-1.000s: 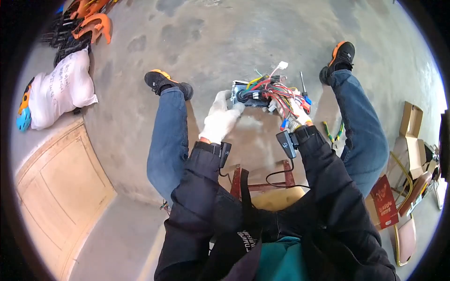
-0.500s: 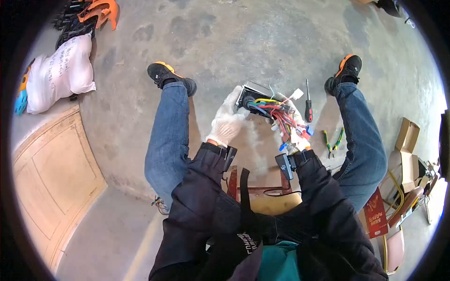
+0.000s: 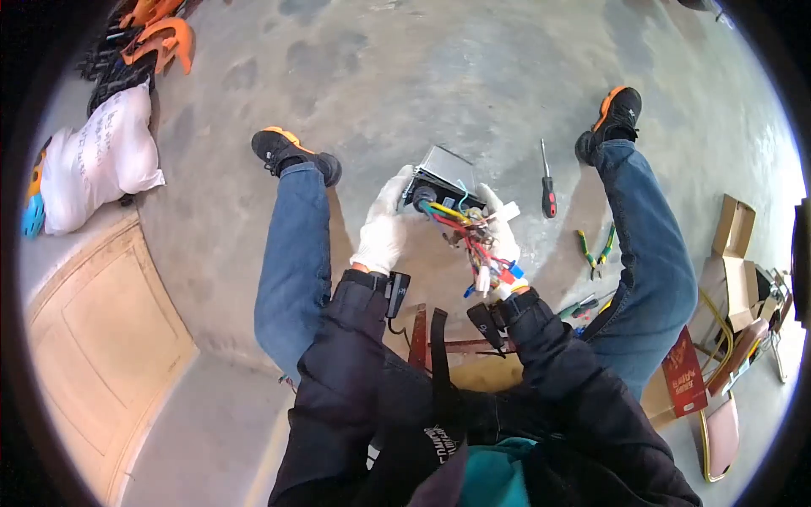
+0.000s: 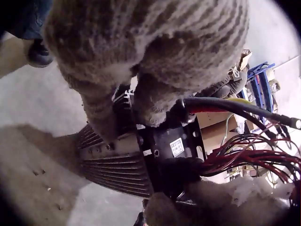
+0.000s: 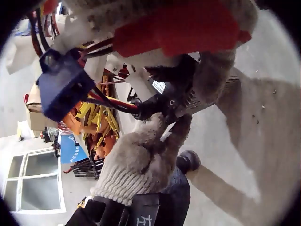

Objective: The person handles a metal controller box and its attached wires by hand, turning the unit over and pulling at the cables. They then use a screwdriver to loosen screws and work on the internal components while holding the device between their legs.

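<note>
A finned metal box (image 3: 446, 169) with a black end face, from which a bundle of coloured wires (image 3: 477, 241) hangs, is held between two white-gloved hands above the floor. The left hand (image 3: 384, 221) grips its left side, fingers on the fins (image 4: 117, 165) and thumb at the black end (image 4: 175, 143). The right hand (image 3: 504, 241) holds the right side, with wires and connectors lying over its palm. In the right wrist view a red connector (image 5: 178, 33) and a blue connector (image 5: 66, 84) hang close to the camera, hiding part of that hand.
A screwdriver (image 3: 548, 182) and green-handled pliers (image 3: 596, 253) lie on the floor to the right, with more tools (image 3: 583, 308) by the right leg. Open cardboard boxes (image 3: 737, 253) and a red box (image 3: 683, 372) stand farther right. A white sack (image 3: 106, 160) is at left.
The box has tilted so its broad silvery face shows, and the wires now hang toward the person. Both hands have shifted left in the head view, and the screwdriver is fully uncovered.
</note>
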Available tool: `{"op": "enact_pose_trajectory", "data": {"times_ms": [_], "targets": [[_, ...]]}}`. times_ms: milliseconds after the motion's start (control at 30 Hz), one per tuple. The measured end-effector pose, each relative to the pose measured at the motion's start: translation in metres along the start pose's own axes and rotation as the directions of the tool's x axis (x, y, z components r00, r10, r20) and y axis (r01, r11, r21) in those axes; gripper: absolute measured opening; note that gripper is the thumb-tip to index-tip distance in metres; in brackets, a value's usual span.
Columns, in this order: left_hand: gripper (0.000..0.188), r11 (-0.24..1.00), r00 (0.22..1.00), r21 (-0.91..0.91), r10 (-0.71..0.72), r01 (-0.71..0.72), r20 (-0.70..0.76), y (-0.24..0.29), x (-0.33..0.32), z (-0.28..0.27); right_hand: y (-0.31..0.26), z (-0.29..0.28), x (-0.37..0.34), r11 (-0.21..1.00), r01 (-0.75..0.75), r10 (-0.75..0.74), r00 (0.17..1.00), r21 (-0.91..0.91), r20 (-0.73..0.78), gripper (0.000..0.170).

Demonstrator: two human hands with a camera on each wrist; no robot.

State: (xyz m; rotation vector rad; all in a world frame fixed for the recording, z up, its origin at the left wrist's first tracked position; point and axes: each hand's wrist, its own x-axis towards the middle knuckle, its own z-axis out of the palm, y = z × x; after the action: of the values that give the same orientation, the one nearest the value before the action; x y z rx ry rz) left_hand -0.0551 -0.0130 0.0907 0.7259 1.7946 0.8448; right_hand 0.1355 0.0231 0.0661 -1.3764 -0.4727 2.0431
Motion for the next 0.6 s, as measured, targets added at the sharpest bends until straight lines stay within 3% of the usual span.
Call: {"op": "enact_pose_trajectory", "data": {"times_ms": [33,67,133,167,200,300,400,467,533,600], "targets": [[0.069,0.997,0.998,-0.049,-0.058,0.059,0.024,0.000,0.001,-0.003,-0.009,0.010,-0.006,0.958,-0.076,0.083,0.996,0.277,-0.014,0.052],[0.069,0.988,0.992,-0.096,-0.115,0.120,0.054,0.001,0.002,-0.004,-0.005,0.005,-0.007,0.951,-0.085,0.087,0.996,0.296,0.007,0.054],[0.068,0.999,0.997,-0.027,-0.039,0.041,0.069,0.002,0.002,-0.004,0.007,0.000,-0.009,1.000,0.018,-0.018,1.000,-0.011,0.013,0.057],[0.068,0.997,0.996,-0.032,-0.065,0.066,0.053,-0.001,0.003,-0.002,-0.002,0.010,-0.016,0.986,0.008,-0.011,1.000,0.164,0.017,0.060],[0.069,0.995,0.995,-0.036,-0.091,0.092,0.038,-0.004,0.003,-0.001,-0.008,0.012,-0.018,0.849,-0.050,0.018,0.998,0.527,0.066,0.062],[0.066,0.992,0.994,-0.073,-0.102,0.104,0.037,-0.008,0.001,0.001,0.027,-0.014,-0.002,0.807,0.023,-0.111,0.987,0.591,0.113,0.060],[0.064,0.991,0.992,-0.070,-0.116,0.119,0.044,0.010,-0.005,0.004,0.014,-0.009,-0.003,0.746,-0.054,0.008,0.997,0.664,0.072,0.057],[0.064,0.990,0.992,-0.082,-0.114,0.118,0.050,0.018,-0.010,0.010,-0.041,0.026,-0.019,0.865,-0.074,0.147,0.983,0.496,-0.110,0.053],[0.063,0.984,0.990,-0.104,-0.139,0.142,0.034,0.010,-0.014,0.019,-0.001,-0.013,-0.001,0.839,-0.044,0.087,0.995,0.543,-0.053,0.050],[0.062,0.978,0.986,-0.130,-0.166,0.165,0.002,0.014,-0.019,0.027,-0.010,-0.014,-0.003,0.834,-0.047,0.026,0.999,0.550,0.045,0.048]]}}
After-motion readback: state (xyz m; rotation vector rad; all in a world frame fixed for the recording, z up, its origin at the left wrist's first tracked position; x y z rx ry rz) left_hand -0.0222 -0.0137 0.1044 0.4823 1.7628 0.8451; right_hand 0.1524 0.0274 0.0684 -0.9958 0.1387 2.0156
